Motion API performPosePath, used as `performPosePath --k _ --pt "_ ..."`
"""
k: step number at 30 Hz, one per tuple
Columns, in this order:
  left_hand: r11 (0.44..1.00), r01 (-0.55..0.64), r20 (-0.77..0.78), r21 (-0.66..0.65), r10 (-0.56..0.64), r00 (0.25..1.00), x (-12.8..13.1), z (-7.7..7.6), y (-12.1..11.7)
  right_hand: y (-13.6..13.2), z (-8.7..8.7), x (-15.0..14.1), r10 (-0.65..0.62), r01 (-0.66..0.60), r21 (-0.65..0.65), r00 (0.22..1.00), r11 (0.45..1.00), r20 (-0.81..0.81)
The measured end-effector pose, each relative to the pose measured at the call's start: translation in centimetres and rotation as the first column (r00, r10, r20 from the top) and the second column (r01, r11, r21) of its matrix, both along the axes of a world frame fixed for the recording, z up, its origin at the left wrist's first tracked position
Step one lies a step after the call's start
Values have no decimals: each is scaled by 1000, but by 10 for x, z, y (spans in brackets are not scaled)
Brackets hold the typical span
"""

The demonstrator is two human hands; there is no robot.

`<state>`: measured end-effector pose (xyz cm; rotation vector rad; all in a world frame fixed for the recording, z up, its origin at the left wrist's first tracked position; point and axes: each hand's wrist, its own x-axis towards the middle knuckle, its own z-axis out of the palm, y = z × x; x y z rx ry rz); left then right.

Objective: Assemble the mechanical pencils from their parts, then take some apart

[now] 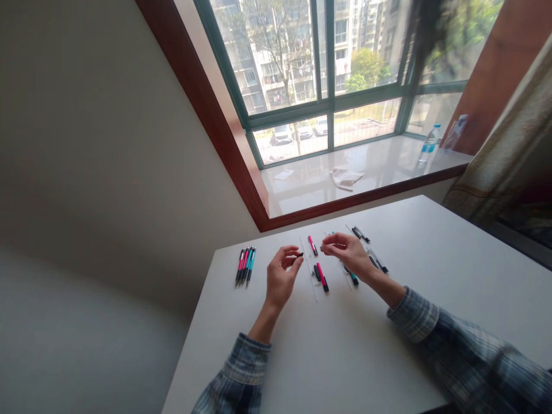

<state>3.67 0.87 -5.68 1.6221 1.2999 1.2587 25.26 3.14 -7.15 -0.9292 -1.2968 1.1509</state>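
Note:
My left hand (280,277) pinches a small black pen part (298,256) between thumb and fingers, above the white table (276,368). My right hand (347,253) hangs just right of it, fingertips pinched together; anything held there is too small to see. Beneath my hands lie a pink pen barrel (313,245), a second pink barrel (322,277) and a teal pen part (353,278). Thin refills (309,267) run lengthwise between them. Black pen parts (360,234) lie beyond my right hand. Several assembled pink and teal pens (245,265) lie together at the left.
The table's far edge runs below a glossy white window sill (345,195), which holds a water bottle (429,144) and a crumpled white cloth (347,177). A patterned curtain (504,149) hangs at the right, with a plain wall (95,172) at the left.

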Motion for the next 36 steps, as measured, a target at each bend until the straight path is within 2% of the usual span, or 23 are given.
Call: performPosePath --k 5,12,20,26,36 --pt "995 45 -100 89 -36 994 14 3 -10 -8 8 -2 61 -61 0 998 998 -29" --pt "987 45 -101 156 -29 994 19 5 -15 -12 6 -5 150 -151 -19 988 988 -45" --pt "983 57 -116 172 -37 993 19 6 -16 -15 6 -7 128 -133 -64 988 989 -81" --pt "981 61 -128 186 -38 991 20 7 -17 -15 5 -7 182 -186 -63 981 981 -62" --pt "976 58 -146 209 -28 989 23 12 -19 -17 8 -6 173 -172 -26 981 985 90"
